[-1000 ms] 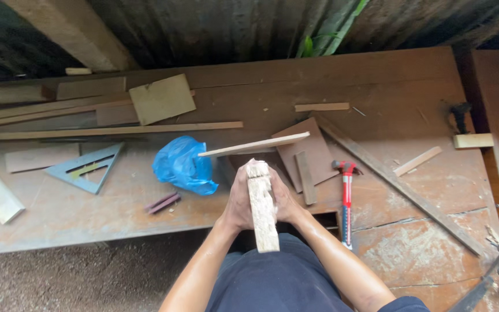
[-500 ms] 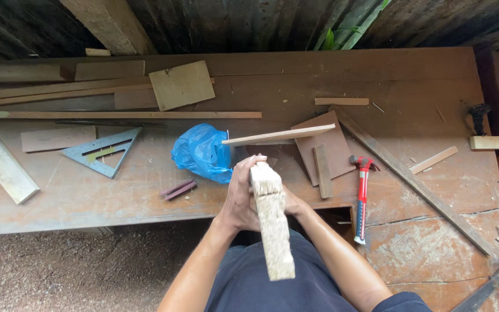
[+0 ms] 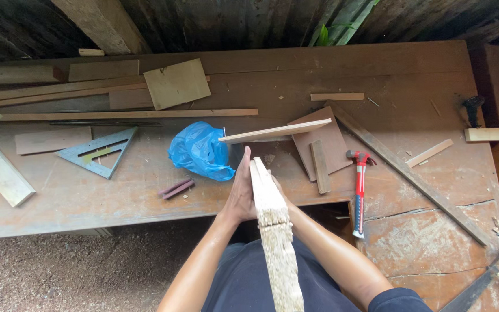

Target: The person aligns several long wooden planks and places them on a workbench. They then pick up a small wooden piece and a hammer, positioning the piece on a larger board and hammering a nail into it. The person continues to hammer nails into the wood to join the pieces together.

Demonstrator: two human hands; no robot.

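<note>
A rough woodworking shop, likely open-air. A worn wooden bench (image 3: pixel 116 190) carries offcuts (image 3: pixel 175 84), long battens (image 3: pixel 116 114), a metal speed square (image 3: pixel 96 152), a red-handled hammer (image 3: pixel 358 190) and a blue plastic bag (image 3: pixel 200 150). Behind it stand dark weathered boards (image 3: pixel 232 23) with green leaves (image 3: pixel 330 32) poking through; gravel (image 3: pixel 59 271) covers the ground below.

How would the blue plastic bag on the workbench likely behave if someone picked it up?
The blue plastic bag lies crumpled in soft folds, so it would probably flop and change shape when lifted. It looks thin and glossy, so likely light and a bit slippery. Whether anything is inside cannot be told.
</note>
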